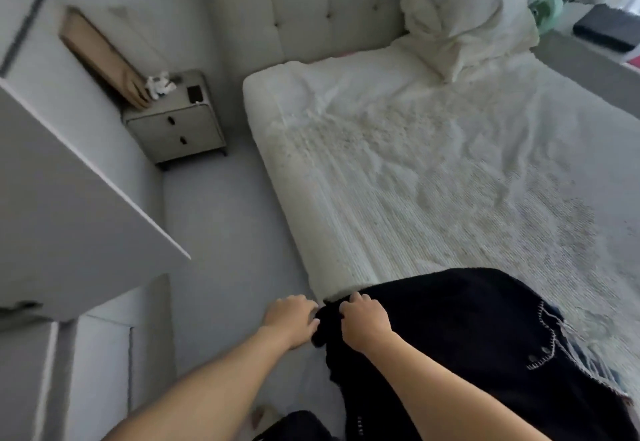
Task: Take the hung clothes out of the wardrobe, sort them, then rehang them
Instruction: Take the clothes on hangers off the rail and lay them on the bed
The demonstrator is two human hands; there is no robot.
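White bedding covers the bed (433, 170); at 5 o'clock a dark garment (485, 336) lies over its corner. Our left hand (289, 322) and right hand (363, 324) curl their fingers on its edge. We judge sorting is underway, rehanging not yet done.

The garment (467, 329) is dark, matt cloth edged with pale stitching. The bed (433, 180) wears a white ribbed, nubbly cover, with smoother creased sheet above. The headboard (311, 7) is tufted fabric. The nightstand (176, 128) looks smooth and matt.
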